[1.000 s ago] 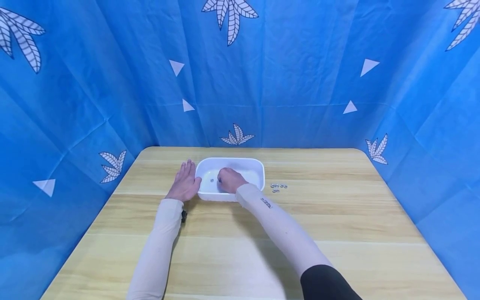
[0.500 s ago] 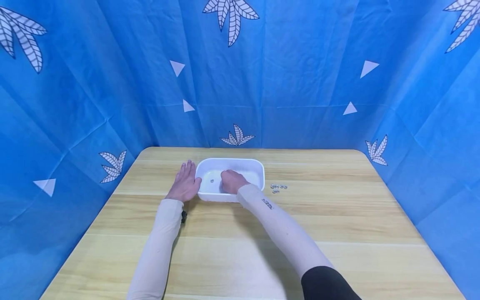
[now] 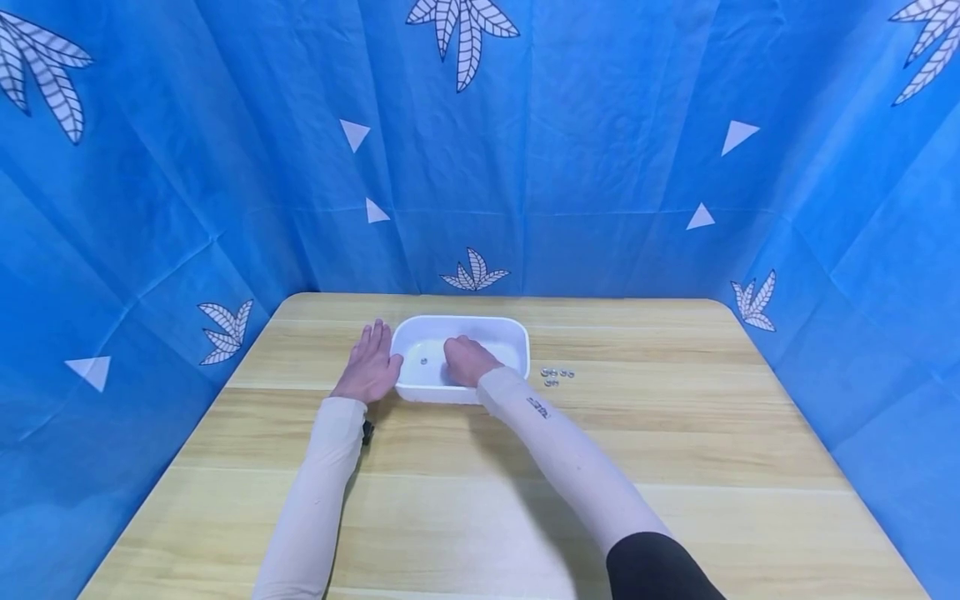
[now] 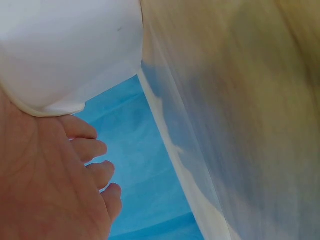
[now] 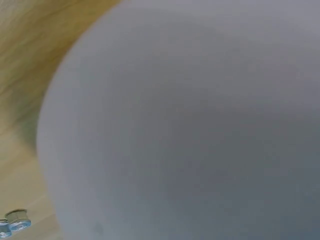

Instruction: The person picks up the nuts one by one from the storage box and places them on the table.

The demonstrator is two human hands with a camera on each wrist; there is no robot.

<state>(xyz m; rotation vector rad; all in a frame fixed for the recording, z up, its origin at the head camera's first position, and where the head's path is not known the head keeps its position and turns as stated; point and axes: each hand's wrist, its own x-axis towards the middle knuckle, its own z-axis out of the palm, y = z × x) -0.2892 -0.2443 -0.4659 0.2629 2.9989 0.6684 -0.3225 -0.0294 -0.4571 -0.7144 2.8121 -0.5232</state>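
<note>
A white rectangular tray (image 3: pixel 505 358) stands on the table, with one small silvery round piece (image 3: pixel 423 361) on its floor. My left hand (image 3: pixel 367 367) lies at the tray's left end, fingers straight and thumb along the rim. In the left wrist view the palm (image 4: pixel 45 170) is right at the tray's wall (image 4: pixel 75 50). My right hand (image 3: pixel 468 361) is down inside the tray, knuckles up and fingers curled under. Its fingertips are hidden, so I cannot tell what it holds. The right wrist view is mostly filled by the tray's pale outer wall (image 5: pixel 165 125).
Several small silvery round pieces (image 3: pixel 553 373) sit in two short rows on the wooden table (image 3: pixel 712 433), right of the tray. Two of these ring-like metal pieces (image 5: pixel 18 220) show in the right wrist view. A blue curtain (image 3: pixel 600 167) surrounds the table's back and sides.
My right hand has shifted slightly right inside the tray, away from the loose silvery piece. A greyish spot by its fingertips a second ago no longer shows. The left hand is unmoved.
</note>
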